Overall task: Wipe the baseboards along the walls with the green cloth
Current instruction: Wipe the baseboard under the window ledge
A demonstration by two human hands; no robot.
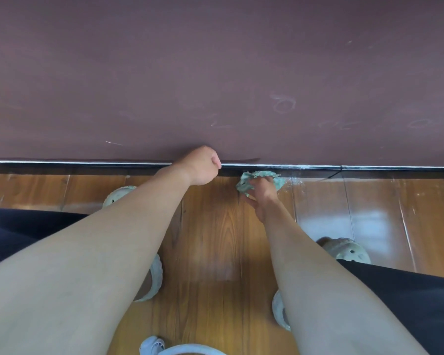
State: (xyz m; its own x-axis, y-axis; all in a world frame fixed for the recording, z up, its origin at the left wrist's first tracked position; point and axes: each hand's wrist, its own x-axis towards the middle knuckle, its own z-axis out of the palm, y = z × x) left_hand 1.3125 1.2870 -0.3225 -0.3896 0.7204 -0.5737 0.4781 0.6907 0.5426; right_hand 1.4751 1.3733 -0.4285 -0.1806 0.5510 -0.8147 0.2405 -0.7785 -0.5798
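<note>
Nearest the camera, the person's dark-clad knees (pixel 408 298) and pale shoes (pixel 349 249) sat on the wooden floor (pixel 210 239), with both bare forearms reaching forward between them. Farther out, the right hand (pixel 262 198) gripped the crumpled green cloth (pixel 256 174) and held it against the dark baseboard (pixel 87 171), where floor met wall, just beside some white specks (pixel 295 181). The left hand (pixel 203 166), just left of the cloth, was curled into a fist holding nothing, its knuckles against the foot of the maroon wall (pixel 215 73), which bore faint pale scribbles (pixel 283 103).
</note>
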